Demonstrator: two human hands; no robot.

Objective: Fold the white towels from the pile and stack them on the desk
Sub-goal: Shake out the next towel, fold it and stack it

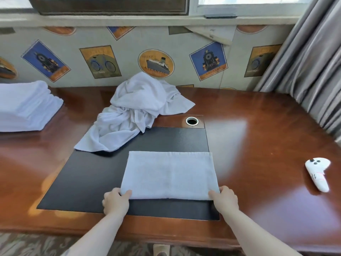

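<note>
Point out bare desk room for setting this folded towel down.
Bare wood lies right of the black pad, between the grommet hole and white controller. Crowded: pile behind the folded towel, stack at far left.

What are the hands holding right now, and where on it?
Both grip the half-folded towel by its near corners: left hand at the near-left corner, right hand at the near-right.

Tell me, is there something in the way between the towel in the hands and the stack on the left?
Nothing visible blocks it. The towel, held at its near corners by the left hand and right hand, has bare desk toward the stack. The pile lies farther back, off that path.
</note>
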